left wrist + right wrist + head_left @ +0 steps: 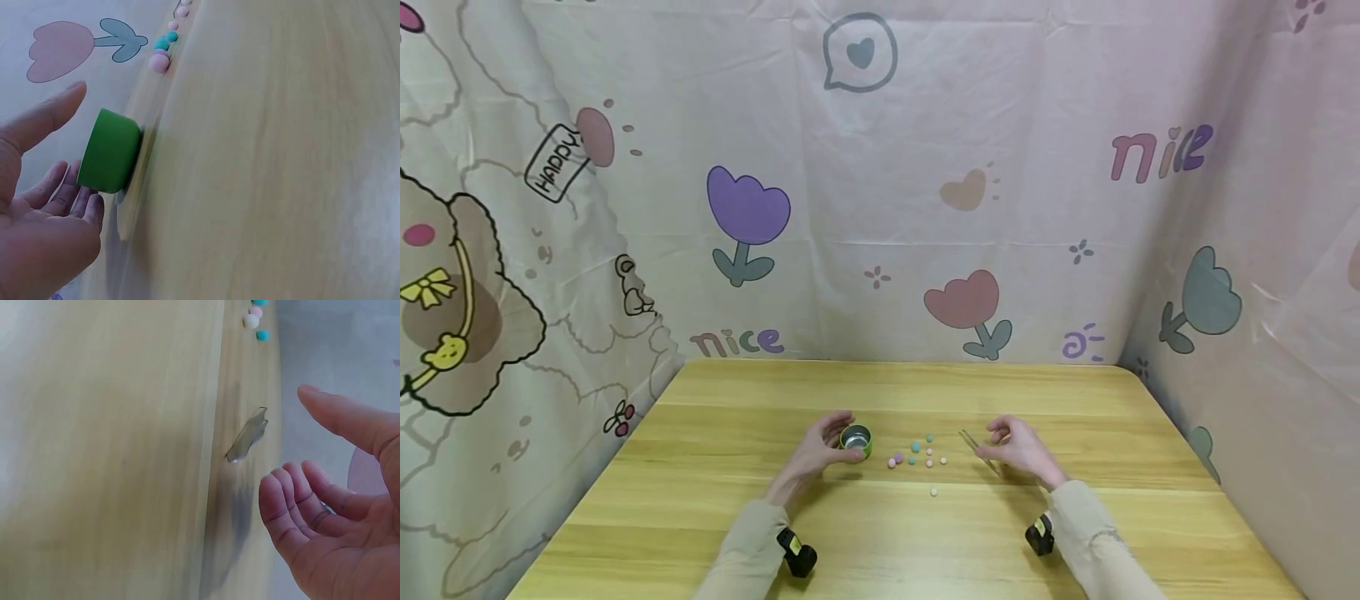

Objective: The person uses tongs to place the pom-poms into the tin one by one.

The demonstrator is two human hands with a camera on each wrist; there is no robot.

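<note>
The left hand (817, 451) is cupped round the left side of a small green tin (856, 441) near the middle of the table (700, 508). The left wrist view shows its fingers relaxed and apart, thumb above the tin and fingertips just short of its wall; whether any finger touches the tin I cannot tell. The right hand (1019, 450) hovers over the tweezers (976, 448), fingers loosely spread and holding nothing, with the tweezers lying just off the fingertips in the right wrist view.

Between the hands lies a loose cluster of small beads (917, 452), pink, teal and pale, with one pale bead (934, 492) apart on the near side.

The step in hand looks like picking up the tweezers while steadying the tin. To do it well, the right hand would best close thumb and forefinger across the two flat arms, around the middle of their length, so that the tips stay free to open. The left hand should hold the tin lightly by its wall, mouth up, without tipping it.

The tweezers lie flat, with their long axis on a diagonal: one end points far and left, towards the beads, and the other near and right, under the right hand. Which end carries the tips is too small to tell.
</note>
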